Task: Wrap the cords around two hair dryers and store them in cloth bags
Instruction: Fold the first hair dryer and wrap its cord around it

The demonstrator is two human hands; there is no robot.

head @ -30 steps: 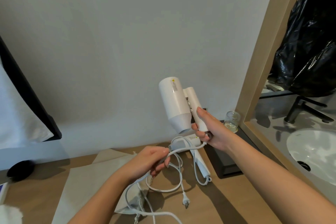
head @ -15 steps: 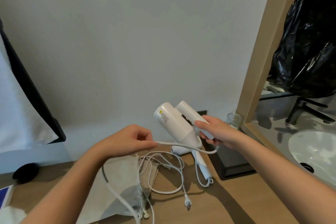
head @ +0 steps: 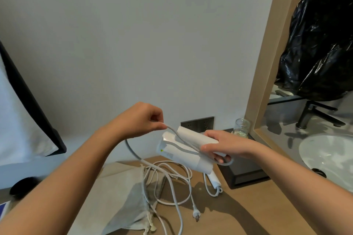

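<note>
The right hand [head: 219, 147] holds the folded dryer [head: 181, 155] in the air above the back of the counter [head: 238, 215]. Its fingers curl round the body and the thumb presses one turn of cord [head: 177, 134] against it. The left hand [head: 139, 120] pinches the cord between thumb and forefinger just beside the dryer's end. The slack drops to a loose tangle on the counter, with a plug [head: 196, 215] toward the front edge.

To wind well, the person should pull each turn snug, lay it beside the last (not across it), and trap it under the thumb before pinching further down. The slack seems mixed with the cord of the second dryer [head: 214, 180], which lies near the back edge, so it likely needs freeing first. A bag [head: 133, 206] lies toward the counter's left.
</note>
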